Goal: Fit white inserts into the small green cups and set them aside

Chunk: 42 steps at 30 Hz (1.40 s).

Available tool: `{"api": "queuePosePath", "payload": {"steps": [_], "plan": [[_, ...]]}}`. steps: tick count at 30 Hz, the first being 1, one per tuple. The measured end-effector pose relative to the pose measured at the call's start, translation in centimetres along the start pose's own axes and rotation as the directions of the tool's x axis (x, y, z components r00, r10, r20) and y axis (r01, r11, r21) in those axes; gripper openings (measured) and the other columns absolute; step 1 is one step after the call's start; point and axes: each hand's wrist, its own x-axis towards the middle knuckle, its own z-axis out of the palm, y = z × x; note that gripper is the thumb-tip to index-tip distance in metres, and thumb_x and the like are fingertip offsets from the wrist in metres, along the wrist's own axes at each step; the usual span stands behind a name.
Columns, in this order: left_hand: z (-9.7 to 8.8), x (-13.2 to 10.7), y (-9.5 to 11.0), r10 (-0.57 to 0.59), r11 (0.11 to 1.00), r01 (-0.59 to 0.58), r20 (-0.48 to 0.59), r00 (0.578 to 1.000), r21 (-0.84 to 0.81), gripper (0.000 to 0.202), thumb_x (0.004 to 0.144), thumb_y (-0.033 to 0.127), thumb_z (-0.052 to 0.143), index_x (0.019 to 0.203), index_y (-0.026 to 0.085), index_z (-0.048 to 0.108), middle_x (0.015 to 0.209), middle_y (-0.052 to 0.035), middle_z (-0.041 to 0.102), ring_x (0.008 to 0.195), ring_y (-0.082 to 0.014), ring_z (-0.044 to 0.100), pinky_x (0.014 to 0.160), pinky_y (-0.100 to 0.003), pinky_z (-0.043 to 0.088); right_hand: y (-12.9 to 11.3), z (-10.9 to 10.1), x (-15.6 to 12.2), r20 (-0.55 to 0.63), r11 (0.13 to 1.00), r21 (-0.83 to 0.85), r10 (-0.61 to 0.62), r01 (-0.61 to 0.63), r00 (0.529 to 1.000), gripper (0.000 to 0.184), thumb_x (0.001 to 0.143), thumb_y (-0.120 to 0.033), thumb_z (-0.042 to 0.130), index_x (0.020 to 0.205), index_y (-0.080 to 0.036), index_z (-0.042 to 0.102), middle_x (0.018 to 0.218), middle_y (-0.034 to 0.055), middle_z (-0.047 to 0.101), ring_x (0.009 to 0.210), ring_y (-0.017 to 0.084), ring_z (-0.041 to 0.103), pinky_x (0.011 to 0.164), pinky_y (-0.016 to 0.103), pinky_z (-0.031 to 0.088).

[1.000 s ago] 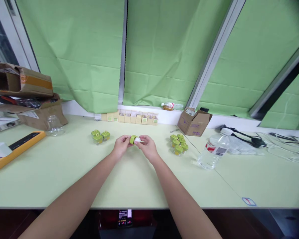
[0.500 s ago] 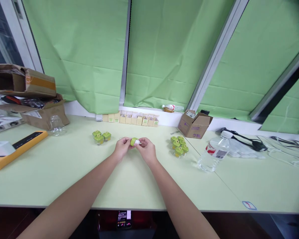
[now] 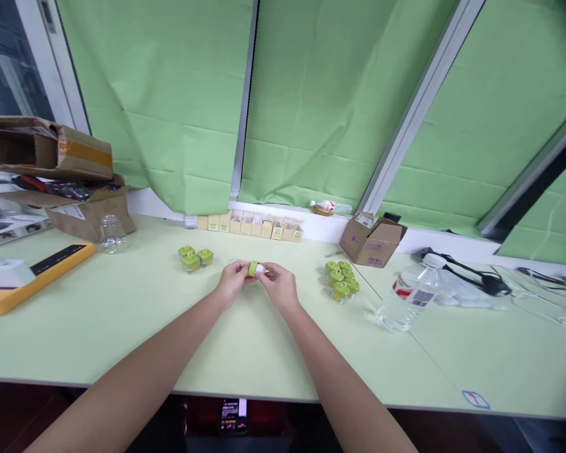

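Over the middle of the pale green table (image 3: 122,327), both my hands pinch one small object. My left hand (image 3: 233,281) grips its green lid (image 3: 253,269), fingers curled. My right hand (image 3: 279,286) is closed on the small white part (image 3: 261,268) joined to the lid. To the left stand three green-lidded little jars (image 3: 194,258). On the right sits a cluster of several more such jars (image 3: 341,279).
A row of small yellow boxes (image 3: 249,225) lines the back edge. An open cardboard box (image 3: 371,239), a plastic water bottle (image 3: 408,297) and black cables (image 3: 476,277) lie right. Left are a glass jar (image 3: 111,235), cardboard boxes (image 3: 51,182) and an orange device (image 3: 33,277).
The hands stay together on the lidded piece, with only small finger shifts. The view has drifted a little, so everything sits slightly lower and to the right in the picture.
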Motion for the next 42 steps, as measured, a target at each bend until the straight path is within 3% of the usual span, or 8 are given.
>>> {"api": "queuePosePath", "payload": {"steps": [7, 11, 17, 25, 31, 36, 38, 42], "plan": [[-0.1, 0.2, -0.2, 0.028, 0.999, -0.028, 0.026, 0.999, 0.018, 0.028, 0.065, 0.037, 0.077, 0.075, 0.014, 0.065, 0.080, -0.0041, 0.067, 0.080, -0.0175, 0.064, 0.084, -0.038, 0.054, 0.0, 0.0, -0.1, 0.004, 0.999, 0.046, 0.005, -0.005, 1.000, 0.028, 0.074, -0.035, 0.071, 0.097, -0.024, 0.060, 0.094, 0.0016, 0.073, 0.075, 0.017, 0.069, 0.070, 0.029, 0.055], [-0.1, 0.2, 0.0, 0.015, 0.999, -0.016, 0.045, 0.999, 0.028, 0.029, 0.066, 0.038, 0.077, 0.076, 0.014, 0.064, 0.081, -0.0047, 0.068, 0.083, -0.0179, 0.064, 0.087, -0.038, 0.053, -0.4, -0.4, -0.2, -0.004, 1.000, -0.013, 0.002, -0.002, 1.000, 0.032, 0.074, -0.035, 0.070, 0.099, -0.026, 0.052, 0.092, 0.0006, 0.073, 0.074, 0.017, 0.069, 0.070, 0.029, 0.054], [-0.1, -0.1, 0.2, 0.013, 0.996, -0.020, 0.084, 0.996, 0.085, 0.029, 0.068, 0.039, 0.076, 0.076, 0.014, 0.063, 0.083, -0.0048, 0.069, 0.083, -0.0175, 0.065, 0.087, -0.037, 0.053, -0.7, -0.8, -0.3, 0.027, 0.997, -0.078, 0.017, -0.014, 1.000, 0.031, 0.075, -0.039, 0.069, 0.096, -0.026, 0.051, 0.091, 0.0008, 0.073, 0.071, 0.018, 0.068, 0.071, 0.032, 0.053], [-0.2, 0.3, 0.7, -0.078, 0.990, 0.086, 0.073, 0.994, -0.112, 0.020, 0.072, 0.027, 0.076, 0.083, 0.013, 0.066, 0.097, -0.0089, 0.071, 0.093, -0.0182, 0.067, 0.094, -0.037, 0.052, 0.0, -0.9, 1.0, 0.032, 0.971, 0.194, 0.138, -0.142, 0.990, 0.053, 0.060, -0.044, 0.080, 0.100, -0.022, 0.053, 0.100, 0.0066, 0.071, 0.076, 0.017, 0.067, 0.070, 0.031, 0.054], [-0.2, 0.4, 1.1, -0.120, 0.975, 0.126, 0.046, 0.992, -0.182, 0.013, 0.077, 0.020, 0.072, 0.087, 0.013, 0.067, 0.097, -0.0088, 0.072, 0.088, -0.0157, 0.068, 0.093, -0.033, 0.053, 0.0, -1.6, 1.1, -0.036, 0.973, 0.094, 0.215, -0.211, 0.976, 0.046, 0.068, -0.052, 0.073, 0.095, -0.019, 0.057, 0.089, 0.0058, 0.069, 0.071, 0.016, 0.063, 0.060, 0.028, 0.052], [-0.1, 0.0, 1.1, -0.144, 0.975, 0.160, 0.113, 0.983, -0.151, 0.012, 0.076, 0.020, 0.073, 0.084, 0.013, 0.068, 0.097, -0.0088, 0.072, 0.089, -0.0163, 0.067, 0.090, -0.031, 0.054, -0.6, -1.5, 0.9, 0.140, 0.944, 0.246, 0.188, -0.218, 0.972, 0.053, 0.069, -0.054, 0.072, 0.105, -0.019, 0.056, 0.103, 0.0079, 0.066, 0.081, 0.017, 0.065, 0.058, 0.026, 0.053], [-0.1, 0.0, 1.2, -0.158, 0.971, 0.179, 0.135, 0.978, -0.159, 0.014, 0.075, 0.019, 0.074, 0.086, 0.014, 0.068, 0.099, -0.0090, 0.072, 0.090, -0.0166, 0.067, 0.090, -0.030, 0.054, -0.1, -1.7, 1.0, 0.134, 0.951, 0.207, 0.203, -0.228, 0.970, 0.053, 0.068, -0.053, 0.074, 0.106, -0.019, 0.057, 0.102, 0.0074, 0.066, 0.078, 0.016, 0.064, 0.057, 0.026, 0.052], [-0.1, -0.1, 1.4, -0.153, 0.967, 0.177, 0.137, 0.979, -0.183, 0.015, 0.076, 0.019, 0.072, 0.090, 0.014, 0.068, 0.097, -0.0083, 0.072, 0.088, -0.0164, 0.068, 0.088, -0.030, 0.055, 0.9, -2.4, 1.3, -0.011, 0.971, 0.021, 0.240, -0.240, 0.971, 0.043, 0.066, -0.050, 0.075, 0.093, -0.018, 0.061, 0.087, 0.0048, 0.067, 0.069, 0.014, 0.062, 0.058, 0.026, 0.050]]}}
